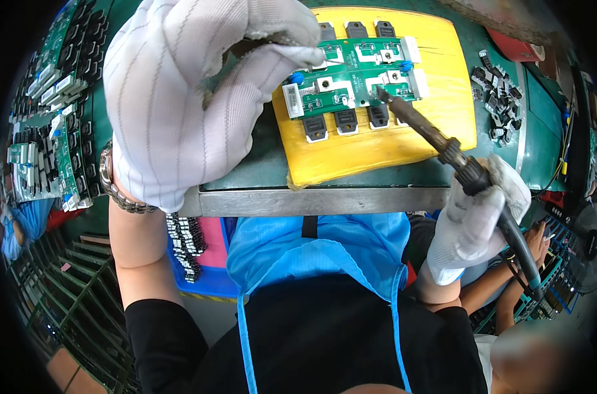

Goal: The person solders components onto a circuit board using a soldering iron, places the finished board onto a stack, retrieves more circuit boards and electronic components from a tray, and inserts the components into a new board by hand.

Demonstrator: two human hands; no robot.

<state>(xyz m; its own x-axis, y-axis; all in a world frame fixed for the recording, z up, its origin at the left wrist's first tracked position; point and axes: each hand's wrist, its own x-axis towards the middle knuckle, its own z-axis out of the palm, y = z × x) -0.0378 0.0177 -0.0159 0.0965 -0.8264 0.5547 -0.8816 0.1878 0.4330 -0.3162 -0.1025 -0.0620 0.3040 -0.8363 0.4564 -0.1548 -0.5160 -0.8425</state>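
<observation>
A green circuit board (362,84) lies on a yellow pad (446,72), with black flat components (346,121) sticking out along both long sides and white blocks at its ends. My right hand (476,226), in a white glove, is closed around the handle of a soldering iron (472,174). The iron's tip rests at or just above the board's right half; contact is hard to tell. My left hand (187,98), in a striped white glove, pinches over the board's upper left edge. A thin strand, seemingly solder wire (334,62), reaches from its fingertips; the rest is hidden.
Stacked finished-looking boards (65,144) stand at the left. Loose black components (499,95) lie on the green table at right, near a red container (515,46). A blue bin (210,279) sits under the metal table edge (325,201). Another person's arms (502,289) show at lower right.
</observation>
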